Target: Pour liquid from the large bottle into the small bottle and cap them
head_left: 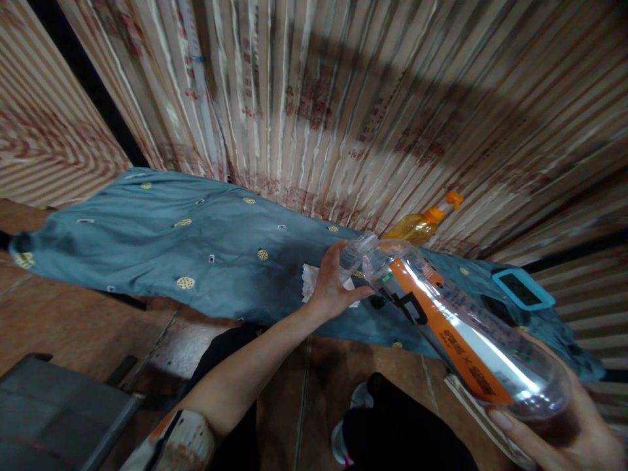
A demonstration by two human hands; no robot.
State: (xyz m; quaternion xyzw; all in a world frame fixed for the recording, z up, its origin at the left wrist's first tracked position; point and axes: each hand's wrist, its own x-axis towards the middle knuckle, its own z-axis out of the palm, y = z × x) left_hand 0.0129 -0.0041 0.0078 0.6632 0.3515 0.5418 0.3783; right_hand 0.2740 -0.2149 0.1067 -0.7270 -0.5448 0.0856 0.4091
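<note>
Bottle (461, 327), a large clear plastic one with an orange-and-white label, lay tilted across the lower right of the frame, its base in our right hand (564, 438) and its neck pointing up toward the centre. Our right fingers were curled under the base and pressed against the plastic; only the tips and part of the palm showed at the lower right corner. Our left hand (333, 284) reached in from the lower left, its thumb and fingers closed around a smaller clear piece (356, 252) held right at the bottle's mouth (whether a cap, a funnel or a second small bottle, we could not tell). The left fingers were bent together in a grip, not spread.

Beneath both hands a blue-grey cloth (196, 248) with small gold round motifs stretched across the middle of the frame, draped over a surface we could not see. A crumpled white tissue (311, 281) lay on the cloth just behind our left wrist. An amber spray bottle (422, 226) with an orange nozzle lay on its side near the upper right of the cloth, against a striped curtain (343, 98). A turquoise-framed device (523, 288) rested on the cloth at the right edge.
</note>
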